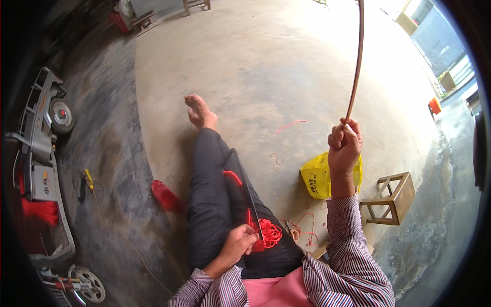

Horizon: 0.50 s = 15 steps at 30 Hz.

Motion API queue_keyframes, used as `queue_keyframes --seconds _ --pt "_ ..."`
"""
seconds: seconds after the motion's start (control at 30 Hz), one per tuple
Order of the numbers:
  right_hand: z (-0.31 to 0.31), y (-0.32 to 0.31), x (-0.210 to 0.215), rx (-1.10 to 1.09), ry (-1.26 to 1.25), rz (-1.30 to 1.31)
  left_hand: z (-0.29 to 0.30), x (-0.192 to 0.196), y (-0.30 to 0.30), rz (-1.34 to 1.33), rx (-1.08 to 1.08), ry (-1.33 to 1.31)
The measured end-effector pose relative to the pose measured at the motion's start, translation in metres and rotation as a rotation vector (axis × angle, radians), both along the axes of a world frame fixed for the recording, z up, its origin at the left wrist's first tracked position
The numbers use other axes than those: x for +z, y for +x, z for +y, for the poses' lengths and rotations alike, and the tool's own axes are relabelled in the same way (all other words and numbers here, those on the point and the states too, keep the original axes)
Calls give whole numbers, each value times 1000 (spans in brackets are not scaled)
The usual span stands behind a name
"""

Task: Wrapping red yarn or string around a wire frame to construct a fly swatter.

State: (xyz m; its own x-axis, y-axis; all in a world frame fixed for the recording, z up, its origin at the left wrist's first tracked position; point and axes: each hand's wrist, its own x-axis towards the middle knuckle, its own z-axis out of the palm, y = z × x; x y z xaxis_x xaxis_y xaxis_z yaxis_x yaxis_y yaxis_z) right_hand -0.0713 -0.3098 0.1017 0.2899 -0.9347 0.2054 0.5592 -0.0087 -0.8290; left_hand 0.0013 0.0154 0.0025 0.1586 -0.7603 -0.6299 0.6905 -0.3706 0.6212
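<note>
My right hand (345, 146) is raised at the right, fingers closed around the lower end of a thin brown stick (358, 56). The stick rises, slightly bent, past the top of the view. Over my lap, my left hand (239, 243) pinches the near end of a thin dark strip (248, 187), which runs forward along my legs. Beside those fingers a bundle of red cord (269, 234) rests on my thigh. A curved red piece (233, 177) shows next to the strip's far part; whether it joins the bundle I cannot tell.
Right of my legs stand a yellow plastic bag (316, 176) and a small wooden stool (391, 199). Loose red cord (309, 230) and cut pieces lie on the floor. At left are a red slipper (166, 196), a yellow-handled tool with a cable (89, 179), and a parked vehicle (46, 179).
</note>
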Motion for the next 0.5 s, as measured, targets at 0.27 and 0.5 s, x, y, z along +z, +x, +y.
queue_keyframes --seconds 0.27,0.5 --pt "14 7 -19 60 49 19 1 1 2 -92 -49 -10" --pt "29 6 -23 112 84 20 0 -8 -6 -123 -35 -33"
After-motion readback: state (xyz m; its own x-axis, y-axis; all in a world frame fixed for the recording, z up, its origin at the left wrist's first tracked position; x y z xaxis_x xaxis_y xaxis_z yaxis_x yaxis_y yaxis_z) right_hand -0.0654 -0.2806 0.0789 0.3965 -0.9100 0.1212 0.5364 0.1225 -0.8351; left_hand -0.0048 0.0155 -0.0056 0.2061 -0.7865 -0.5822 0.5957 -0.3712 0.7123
